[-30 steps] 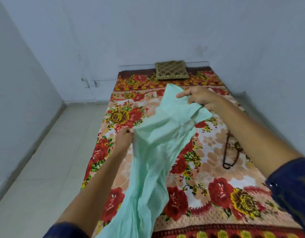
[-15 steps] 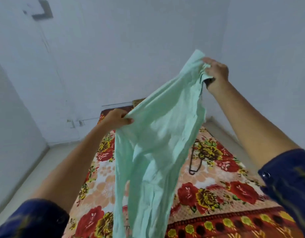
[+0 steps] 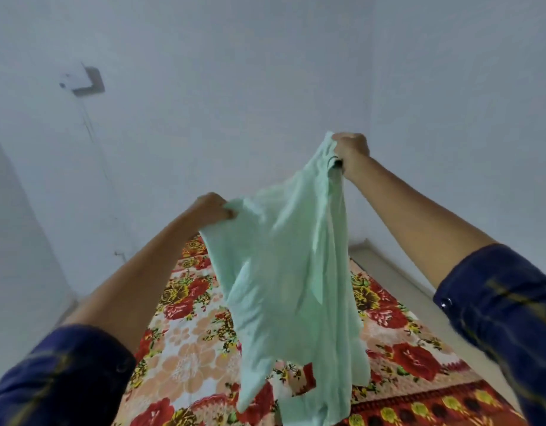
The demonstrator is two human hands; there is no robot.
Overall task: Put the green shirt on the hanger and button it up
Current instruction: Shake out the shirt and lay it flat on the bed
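We hold the shirt [image 3: 284, 272] up in the air above the bed [image 3: 185, 348], and it hangs open and crumpled, its lower edge dangling down toward the near end of the floral cover. Our right hand [image 3: 350, 150] is the higher one, fingers curled tight round the top edge of the cloth; something small and dark shows just under that fist, but we cannot tell what it is. Our left hand [image 3: 211, 209] sits lower and to the side, clamped on another bunch of the top edge, so the cloth stretches on a slant between the two fists. Our dark blue sleeves [image 3: 505, 302] frame the view on both sides.

As we judge it, the task has barely begun. The shirt is off the bed and spread enough for us to find collar and shoulders, and that is all that is done. No hanger shows here; it may be hidden behind the cloth or out of view. Left to do: fetch the hanger, slip it into the shoulders, then close the buttons, none of which we can make out.

Beyond the bed are bare pale walls [image 3: 265, 72], with a small fitting [image 3: 87, 81] high on the left.
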